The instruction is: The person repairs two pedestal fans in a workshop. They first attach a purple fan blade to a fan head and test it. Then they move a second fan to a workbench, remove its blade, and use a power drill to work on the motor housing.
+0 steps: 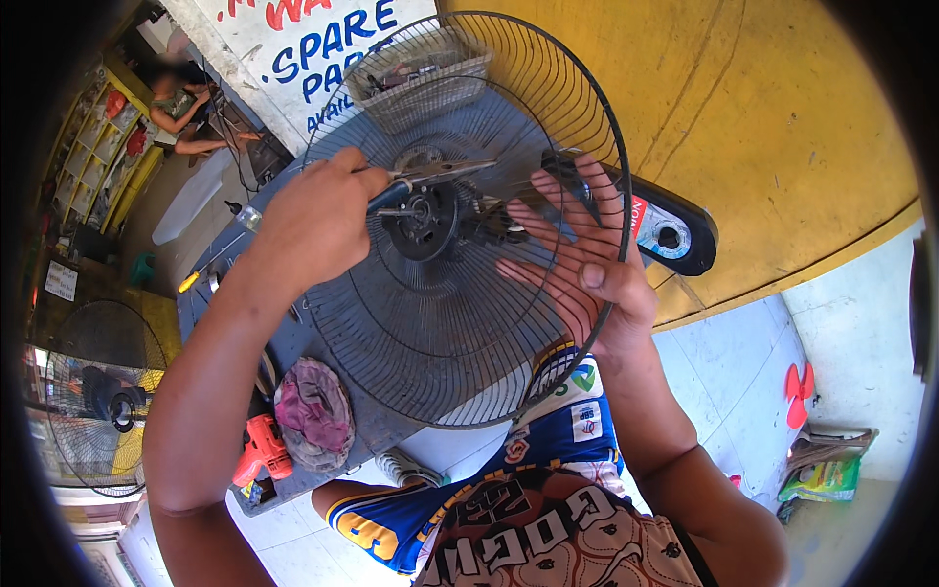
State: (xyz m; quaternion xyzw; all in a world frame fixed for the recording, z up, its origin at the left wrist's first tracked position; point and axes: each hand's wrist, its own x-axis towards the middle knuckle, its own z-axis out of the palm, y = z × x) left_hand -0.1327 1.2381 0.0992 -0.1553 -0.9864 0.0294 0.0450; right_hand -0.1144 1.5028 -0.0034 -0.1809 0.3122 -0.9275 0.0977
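Observation:
A round black wire fan guard (460, 386) stands tilted on the worktable, with the dark fan motor (423, 223) showing at its middle. My left hand (328, 210) is closed round a pair of long-nose pliers (445, 171) with a dark blue handle. The pliers' metal jaws point right, above the motor's hub. My right hand (606, 279) grips the guard's right rim, its thumb on the near side and its fingers spread behind the wires. To the right, the black fan base (690, 235) with its round dial lies against a yellow surface (782, 147).
On the blue-grey table (367, 396) are a pinkish cloth (313, 411), a red power tool (262, 448) and a clear-handled screwdriver (245, 213). A basket of parts (421, 88) stands behind the guard. Another fan (122, 409) is at left; a person (176, 112) sits far left.

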